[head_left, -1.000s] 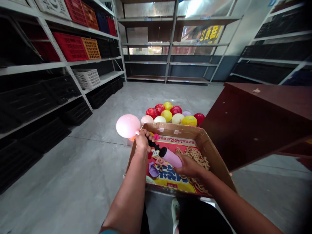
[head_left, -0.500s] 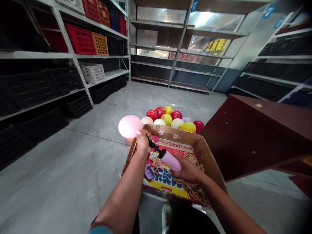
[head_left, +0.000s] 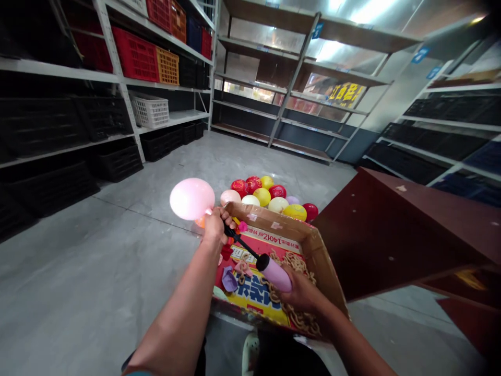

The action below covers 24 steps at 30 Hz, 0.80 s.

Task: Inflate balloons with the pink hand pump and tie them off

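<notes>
The pink balloon (head_left: 191,199) was beside the left edge of the open cardboard box (head_left: 331,261), its neck pinched in the grip of the left hand (head_left: 216,223), which also closed around the black end of the pump (head_left: 276,272). The right hand (head_left: 300,290) had its grip wrapped round the lilac barrel, above the box. Inside lay tan coiled strands (head_left: 294,262) and a limp purple balloon (head_left: 229,279). Beyond, red, yellow and pale balloons (head_left: 262,197) clustered on the grey floor (head_left: 113,266).
</notes>
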Available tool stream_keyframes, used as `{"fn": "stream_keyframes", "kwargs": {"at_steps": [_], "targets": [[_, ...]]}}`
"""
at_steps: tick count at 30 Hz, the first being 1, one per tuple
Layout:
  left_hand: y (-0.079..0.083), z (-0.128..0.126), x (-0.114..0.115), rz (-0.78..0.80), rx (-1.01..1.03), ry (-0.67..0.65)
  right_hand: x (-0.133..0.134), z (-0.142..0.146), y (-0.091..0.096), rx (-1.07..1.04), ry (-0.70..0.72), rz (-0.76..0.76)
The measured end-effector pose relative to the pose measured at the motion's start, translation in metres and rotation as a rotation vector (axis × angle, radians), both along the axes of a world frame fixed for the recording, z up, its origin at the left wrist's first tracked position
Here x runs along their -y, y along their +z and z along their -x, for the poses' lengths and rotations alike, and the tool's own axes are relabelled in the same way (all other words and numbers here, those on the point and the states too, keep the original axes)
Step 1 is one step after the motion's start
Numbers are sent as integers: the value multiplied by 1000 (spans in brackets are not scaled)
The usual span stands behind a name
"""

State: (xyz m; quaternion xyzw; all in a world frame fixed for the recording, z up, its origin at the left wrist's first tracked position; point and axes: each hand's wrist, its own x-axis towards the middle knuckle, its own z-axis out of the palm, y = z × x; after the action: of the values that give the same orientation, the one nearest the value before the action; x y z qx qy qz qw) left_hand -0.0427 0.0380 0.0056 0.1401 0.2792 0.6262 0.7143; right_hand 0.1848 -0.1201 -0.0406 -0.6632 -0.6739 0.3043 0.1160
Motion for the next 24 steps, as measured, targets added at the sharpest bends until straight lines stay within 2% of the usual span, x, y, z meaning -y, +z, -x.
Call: {"fn": "stream_keyframes", "kwargs": {"at_steps": [2, 5, 12, 15, 18, 24], "targets": [[0, -1, 1, -3, 0, -11, 5, -5, -2, 39, -13, 6], [-1, -6, 4, 0, -13, -20, 3, 2, 2, 44, -2, -1], [-6, -21, 9, 38, 11, -88, -32, 43, 10, 80, 13, -114], [-4, -22, 11, 56, 11, -83, -36, 50, 9, 98, 2, -135], [-1, -17, 11, 18, -26, -67, -27, 43, 4, 65, -16, -118], [5, -2, 5, -5, -50, -4, 3, 3, -10, 37, -29, -60]]}}
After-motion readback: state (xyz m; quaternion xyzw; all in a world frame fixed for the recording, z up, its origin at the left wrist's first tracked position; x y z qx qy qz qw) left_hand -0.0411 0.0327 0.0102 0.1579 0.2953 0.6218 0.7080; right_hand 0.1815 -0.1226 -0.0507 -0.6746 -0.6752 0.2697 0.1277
